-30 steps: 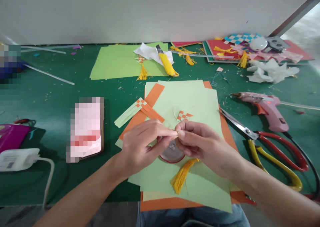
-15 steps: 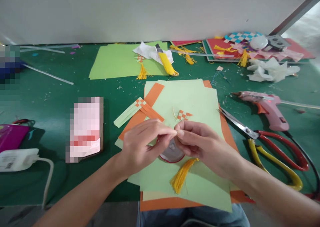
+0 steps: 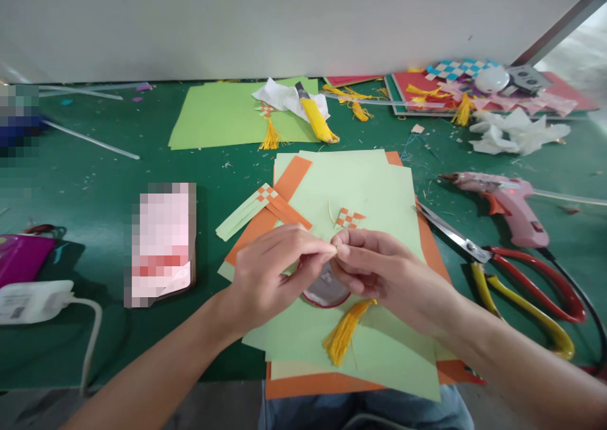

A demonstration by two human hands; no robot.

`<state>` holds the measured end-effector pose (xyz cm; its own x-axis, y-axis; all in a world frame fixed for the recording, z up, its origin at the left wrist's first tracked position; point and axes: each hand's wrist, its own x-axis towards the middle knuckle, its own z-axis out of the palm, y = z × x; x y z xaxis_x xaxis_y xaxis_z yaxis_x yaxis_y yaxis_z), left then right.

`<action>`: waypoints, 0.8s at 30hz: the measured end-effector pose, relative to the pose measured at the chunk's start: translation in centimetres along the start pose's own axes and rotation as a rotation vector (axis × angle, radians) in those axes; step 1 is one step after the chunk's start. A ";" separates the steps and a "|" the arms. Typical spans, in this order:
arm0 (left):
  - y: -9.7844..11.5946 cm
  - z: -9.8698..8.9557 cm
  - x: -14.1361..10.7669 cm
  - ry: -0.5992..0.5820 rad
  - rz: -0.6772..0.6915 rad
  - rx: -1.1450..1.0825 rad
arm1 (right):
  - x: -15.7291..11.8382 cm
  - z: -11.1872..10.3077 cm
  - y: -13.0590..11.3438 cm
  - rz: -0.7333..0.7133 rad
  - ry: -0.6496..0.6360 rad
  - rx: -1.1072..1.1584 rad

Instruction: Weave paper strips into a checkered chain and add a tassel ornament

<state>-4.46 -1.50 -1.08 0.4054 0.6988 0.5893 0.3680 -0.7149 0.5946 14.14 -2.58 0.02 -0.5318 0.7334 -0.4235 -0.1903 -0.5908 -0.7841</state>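
Note:
My left hand (image 3: 272, 278) and my right hand (image 3: 374, 262) meet at the fingertips, each closed in a pinch. Whatever lies between the fingers is too small to make out. Under them, partly covered, sits a round, red-rimmed container (image 3: 327, 291) with a greyish inside. A yellow tassel (image 3: 348, 334) lies just below on the pale green paper (image 3: 360, 177). Beyond my right fingers is a small orange-and-white checked woven piece (image 3: 349, 218), partly hidden. To the left, woven paper strips (image 3: 266, 195) in pale green and orange rest across an orange strip.
Scissors (image 3: 469, 250) with red and yellow handles lie at the right, below a pink glue gun (image 3: 512, 196). A phone (image 3: 164, 246) lies left, near a white charger (image 3: 35, 302). Farther back are green sheets (image 3: 213, 114), a yellow-handled cutter (image 3: 317, 119) and crumpled tissue (image 3: 516, 131).
Almost nothing differs. My fingertips stay together over the red-rimmed container, and my right thumb has shifted very slightly. The objects on the table keep their places.

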 end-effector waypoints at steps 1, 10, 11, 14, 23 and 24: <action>0.0 0.0 0.0 -0.001 -0.001 0.003 | 0.0 0.0 0.0 -0.002 0.003 -0.001; 0.0 0.0 0.0 -0.016 -0.001 0.002 | 0.0 -0.1 -0.1 0.025 -0.008 0.011; 0.0 0.0 0.1 -0.018 0.000 0.003 | 0.0 -0.1 0.0 0.024 -0.004 0.012; 0.0 0.0 0.1 -0.026 -0.004 0.008 | 0.0 -0.1 0.0 0.019 0.001 0.013; -0.1 0.0 0.0 -0.023 -0.010 -0.011 | 0.0 -0.1 0.0 0.021 0.004 0.002; -0.2 0.0 0.0 -0.018 -0.005 -0.010 | 0.0 0.0 0.1 0.020 0.002 0.004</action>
<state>-4.54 -1.38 -1.15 0.4189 0.7018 0.5762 0.3616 -0.7110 0.6030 14.17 -2.61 -0.04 -0.5340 0.7218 -0.4404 -0.1828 -0.6071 -0.7733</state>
